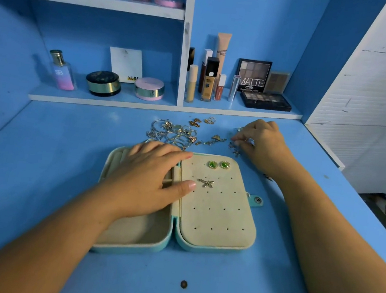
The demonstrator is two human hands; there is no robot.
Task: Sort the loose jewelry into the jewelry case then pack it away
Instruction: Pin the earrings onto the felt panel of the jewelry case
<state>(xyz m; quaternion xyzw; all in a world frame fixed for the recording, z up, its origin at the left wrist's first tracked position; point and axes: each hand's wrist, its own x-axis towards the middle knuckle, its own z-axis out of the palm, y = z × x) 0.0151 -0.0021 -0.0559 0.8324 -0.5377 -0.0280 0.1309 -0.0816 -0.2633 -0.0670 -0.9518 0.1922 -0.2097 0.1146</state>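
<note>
A teal jewelry case [199, 248] lies open on the blue desk. Its right panel is cream, dotted with holes, and holds two green stud earrings [219, 165] and a gold flower earring [207, 182]. My left hand [149, 180] rests flat across the left half of the case, with its thumb touching the panel. Loose rings and chains [174, 133] lie in a pile behind the case, with small gold pieces [214, 139] to their right. My right hand [260, 142] is curled over the far right of the jewelry and pinches a small earring between its fingertips.
Makeup bottles [209, 80], eyeshadow palettes [264, 100], compacts [149, 89] and a perfume bottle [61, 71] stand on the low shelf behind the desk. A white wall [376, 71] rises to the right. A dark spot [183, 284] marks the desk near its front edge.
</note>
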